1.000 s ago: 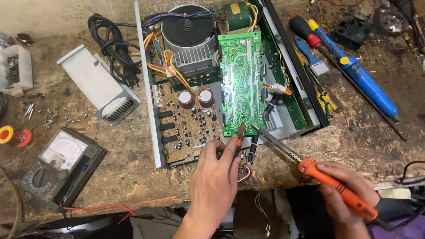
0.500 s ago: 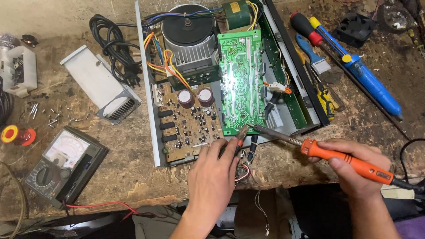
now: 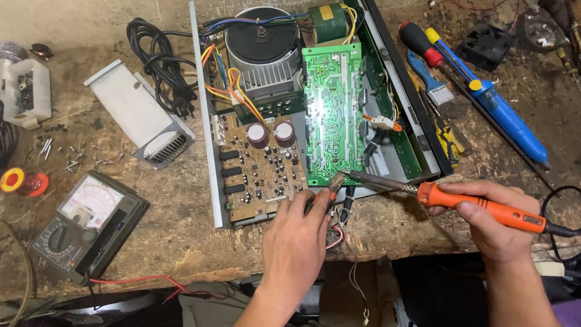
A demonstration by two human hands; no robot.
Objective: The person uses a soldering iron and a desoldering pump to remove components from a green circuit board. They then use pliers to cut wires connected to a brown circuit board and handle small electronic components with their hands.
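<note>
Wooden, rough and chipped, the workbench (image 3: 181, 212) carries at its far left a red and yellow roll (image 3: 18, 181) and, just nearer, a grey analogue multimeter with a black dial (image 3: 85, 224), its red lead (image 3: 139, 281) trailing along the bench edge. Small loose screws (image 3: 72, 160) lie above it, beside a grey metal cover plate with a vent grille (image 3: 142, 121) and a coiled black power cord (image 3: 160, 60). At centre sits an opened amplifier chassis (image 3: 209, 151) with a round grey transformer (image 3: 261, 45), a brown circuit board (image 3: 257, 172) and a raised green circuit board (image 3: 333, 115). The left hand (image 3: 296, 242) rests at the chassis's near edge, fingers closed on small red-handled pliers (image 3: 330, 191) whose tip touches the green board's lower corner. An orange-handled soldering iron (image 3: 478, 209) is held in a closed fist by the right hand (image 3: 493, 221), its metal tip meeting the same corner. Further right lie a blue desoldering pump (image 3: 508, 121) and a red-and-black screwdriver (image 3: 417, 42)
</note>
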